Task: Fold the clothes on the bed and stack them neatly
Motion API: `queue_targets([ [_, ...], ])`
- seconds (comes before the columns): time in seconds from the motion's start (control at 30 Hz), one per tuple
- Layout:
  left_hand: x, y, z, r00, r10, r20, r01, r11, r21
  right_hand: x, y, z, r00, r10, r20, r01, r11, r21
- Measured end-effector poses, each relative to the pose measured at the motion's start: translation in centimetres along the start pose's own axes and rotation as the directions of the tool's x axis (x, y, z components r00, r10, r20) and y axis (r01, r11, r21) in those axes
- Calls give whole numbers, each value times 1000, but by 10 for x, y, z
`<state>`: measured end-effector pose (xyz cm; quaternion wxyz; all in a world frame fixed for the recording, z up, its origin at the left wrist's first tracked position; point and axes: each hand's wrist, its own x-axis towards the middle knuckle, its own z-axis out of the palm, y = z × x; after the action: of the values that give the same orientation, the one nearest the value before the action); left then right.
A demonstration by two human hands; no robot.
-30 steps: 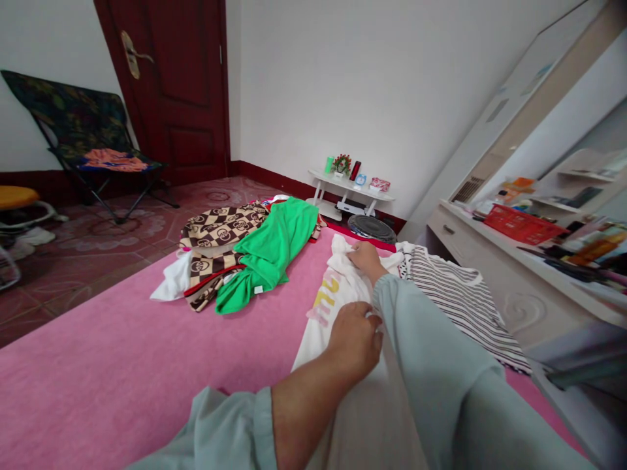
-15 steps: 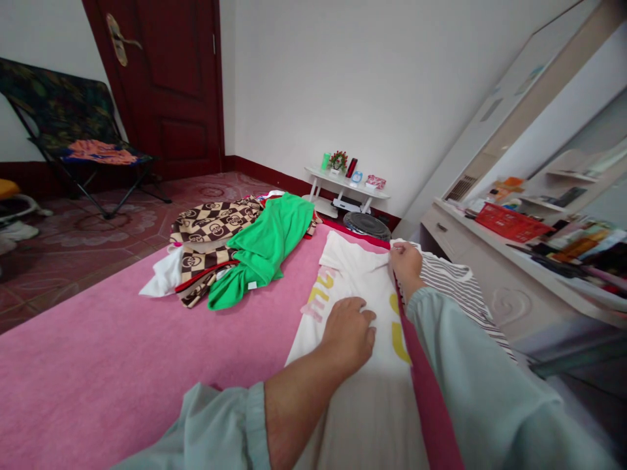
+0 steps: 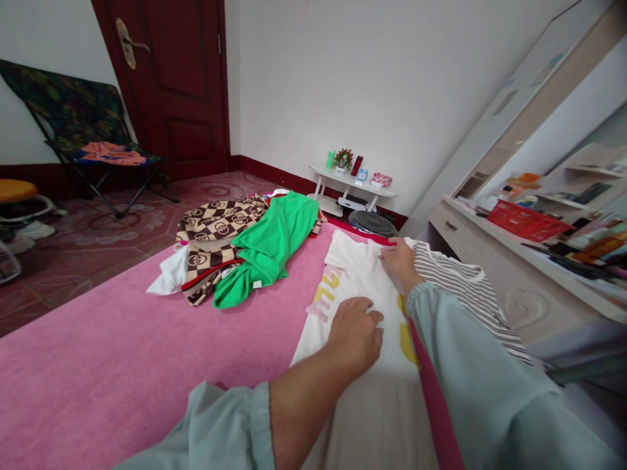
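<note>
Head view, looking forward and down over a pink bed cover. Spread flat on its right part, a white T-shirt with pink and yellow print, reaching from near the bed's far end back under the forearms.

Left hand palm down on the middle of the shirt, fingers close together and slightly bent, pressing the cloth just beside the print. Right hand farther off, at the shirt's far right edge, fingertips down on the fabric. Perhaps nipping the edge, but too small here to tell a pinch from a press. Pale blue-grey sleeves on both arms, the left one pushed back from the wrist.

Just right of the shirt and touching its edge, a black-and-white striped garment, laid flat along the bed's side. Well to the left, a heap of clothes, with a green garment draped over a brown checked one.

Beyond the bed, a small white table against the wall. On the right, a white dresser bearing a red basket. At far left, a folding chair beside a dark red door.
</note>
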<state>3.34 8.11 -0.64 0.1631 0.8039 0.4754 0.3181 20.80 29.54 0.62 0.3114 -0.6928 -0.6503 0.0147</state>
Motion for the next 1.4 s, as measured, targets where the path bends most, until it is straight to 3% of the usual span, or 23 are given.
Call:
queue_targets([
  [0.1, 0, 0, 0, 1000, -9, 5, 9, 1000, -1, -14, -9, 1, 999, -5, 51, 2, 999, 51],
  [0.27, -1, 1, -1, 1000, 1, -3, -1, 1000, 3, -54, -19, -8, 987, -133, -93, 117, 980, -159],
  [0.33, -1, 1, -2, 1000, 6, -4, -6, 1000, 5, -64, -21, -11, 989, -119, 85, 138, 950, -278],
  [0.4, -1, 1, -3, 1000, 7, -2, -7, 1000, 4, -67, -23, -13, 936, -8, 352, 141, 924, -355],
  [0.47, 0, 0, -4, 1000, 8, -1, -8, 1000, 1, -65, -28, -16, 886, 90, 455, 109, 914, -392],
  [0.6, 1, -2, -2, 1000, 6, -14, -6, 1000, -29, -72, -38, -18, 950, 45, 310, 83, 918, -388],
  [0.77, 7, -6, -2, 992, -84, -92, 66, 981, -180, -107, -34, -8, 937, 19, 348, 129, 909, -397],
  [0.87, 21, -21, -11, 948, -205, -245, 149, 962, -230, -114, -33, -6, 947, 5, 321, 128, 911, -393],
  [0.97, 45, -46, -25, 870, -348, -349, 303, 936, -177, -113, -34, -8, 953, -2, 302, 120, 920, -373],
  [1.03, 63, -63, -34, 829, -451, -330, 429, 892, -141, -112, -34, -9, 958, -8, 285, 114, 926, -359],
  [1.17, 95, -80, -48, 772, -608, -186, 614, 789, -32, -112, -34, -8, 964, -18, 264, 108, 937, -331],
  [1.3, 112, -81, -57, 768, -640, -42, 640, 761, 104, -113, -34, -7, 963, -8, 268, 100, 939, -329],
  [1.4, 118, -82, -58, 788, -610, -86, 616, 779, 116, -113, -35, -8, 964, -6, 266, 98, 937, -335],
])
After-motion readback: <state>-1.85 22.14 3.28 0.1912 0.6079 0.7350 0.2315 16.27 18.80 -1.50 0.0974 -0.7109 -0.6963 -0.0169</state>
